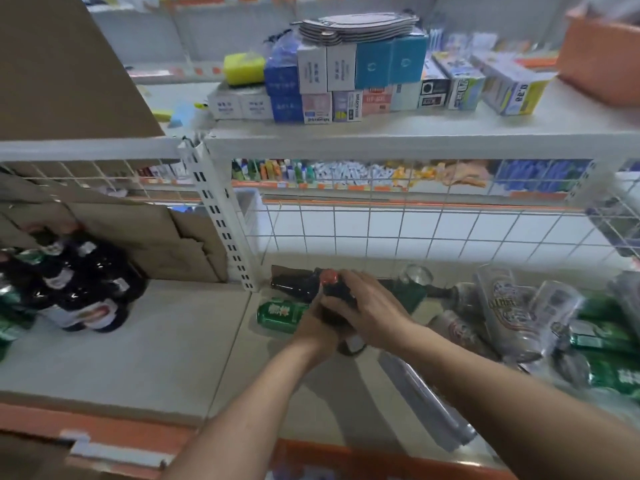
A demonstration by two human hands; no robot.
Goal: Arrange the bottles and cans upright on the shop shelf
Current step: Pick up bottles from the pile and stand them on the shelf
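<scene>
Both hands are clasped on one dark red-capped bottle on the shelf: right hand over its neck, left hand beneath; its long axis leans cap-away, nearly upright.

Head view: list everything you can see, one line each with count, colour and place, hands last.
Dark bottle with red cap: one, dark brown, held over the lower shelf.
Lying dark bottle: one, dark, at the back behind the hands.
Green can: one, green, on its side left of the hands.
Jumbled cans and bottles: count unclear, green, silver and clear, lying at right.
Upright bottle group: several, dark, standing at left.
Cardboard: brown, flattened behind the left group.
Small boxes: many, blue, white and pink, on the upper shelf.
Yellow sponge: one, upper shelf.
Left hand: gripping the bottle's body.
Right hand: gripping it near the neck.
</scene>
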